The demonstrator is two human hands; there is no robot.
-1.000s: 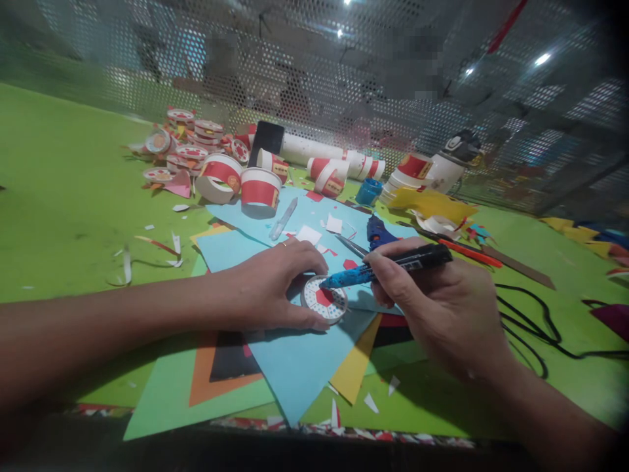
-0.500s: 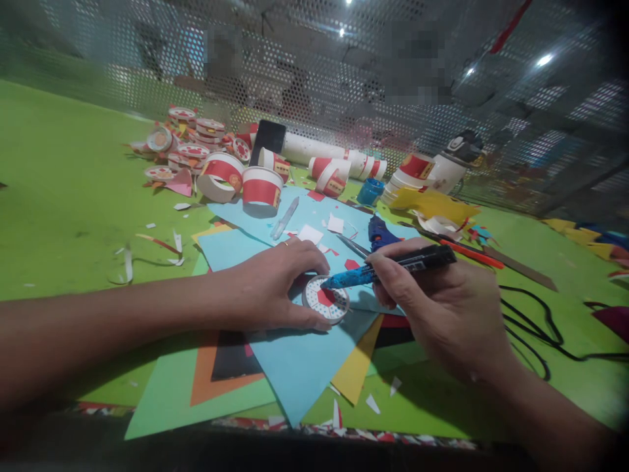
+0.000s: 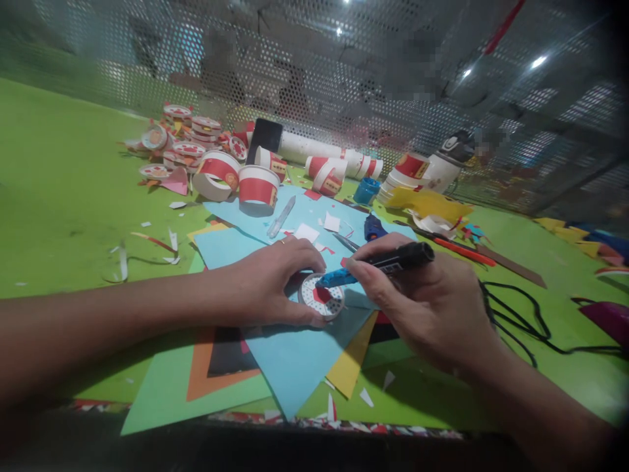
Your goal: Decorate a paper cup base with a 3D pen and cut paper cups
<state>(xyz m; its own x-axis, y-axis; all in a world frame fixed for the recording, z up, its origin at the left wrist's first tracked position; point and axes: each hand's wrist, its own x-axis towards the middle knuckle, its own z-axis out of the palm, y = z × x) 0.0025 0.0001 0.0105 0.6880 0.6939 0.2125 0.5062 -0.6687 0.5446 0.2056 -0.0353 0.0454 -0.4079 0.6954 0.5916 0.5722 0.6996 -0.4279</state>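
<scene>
My left hand (image 3: 278, 282) pinches the rim of a small round white paper disc (image 3: 335, 307), thumb at the near side and fingers at the far side. The disc has a red centre, dark lines and many blue dots. In my right hand (image 3: 432, 305) is a black marker (image 3: 405, 257) with a blue-stained front end. Its tip meets the disc's upper left part, just above the red centre. Beneath the disc lies light blue paper (image 3: 289, 367), on top of green, orange, black and yellow sheets.
Red-and-white paper cups (image 3: 258, 187) stand behind my hands, near a pile of decorated discs (image 3: 189, 151). A blue paint jar (image 3: 367, 191), a blue glue gun (image 3: 374, 227) and red-handled scissors (image 3: 464, 251) lie beyond my right hand. A black cord (image 3: 521, 308) runs right.
My right hand has moved slightly left, and the marker tip is still on the disc's upper left. My left hand keeps its hold. The whole view has shifted a little.
</scene>
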